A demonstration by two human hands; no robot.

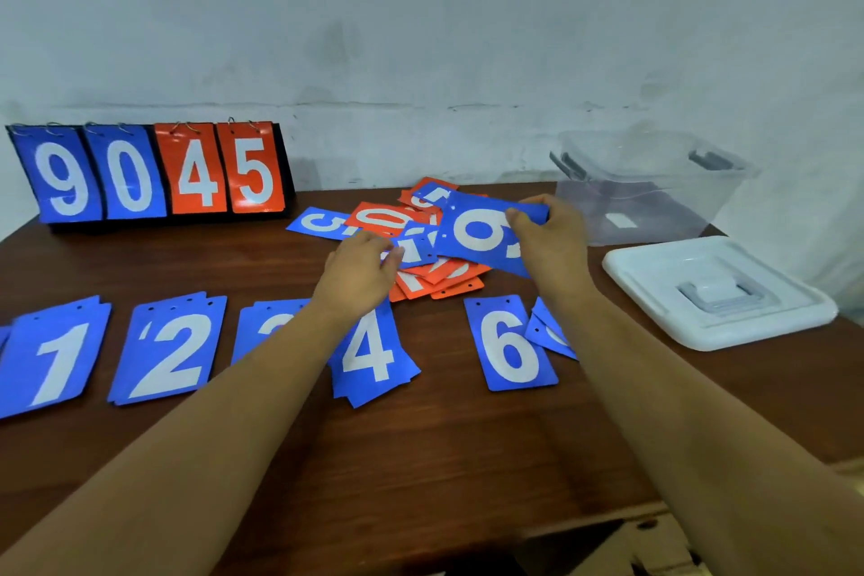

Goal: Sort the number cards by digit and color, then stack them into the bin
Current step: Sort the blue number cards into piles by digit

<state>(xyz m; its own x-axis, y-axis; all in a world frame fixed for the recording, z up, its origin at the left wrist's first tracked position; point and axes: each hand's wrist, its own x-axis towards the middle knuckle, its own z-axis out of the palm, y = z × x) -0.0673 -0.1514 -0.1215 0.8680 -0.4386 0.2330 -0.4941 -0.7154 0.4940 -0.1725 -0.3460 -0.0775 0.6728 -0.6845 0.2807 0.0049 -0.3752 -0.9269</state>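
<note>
A loose heap of blue and orange number cards [411,243] lies at the middle back of the brown table [421,444]. My right hand [551,239] holds a blue card [481,232] sideways above the heap, showing a 6 or 9. My left hand [362,269] rests on the heap's left edge, fingers touching a blue card there; whether it grips it I cannot tell. Along the front lie blue stacks: 1 [56,355], 2 [170,348], one half hidden under my left arm [266,323], 4 [369,353], 6 [512,344]. The clear plastic bin [650,187] stands at the back right.
A flip scoreboard [149,173] showing 9 0 4 5 stands at the back left against the wall. The bin's white lid [715,290] lies at the right edge. Another blue card [549,332] lies tilted beside the 6 stack.
</note>
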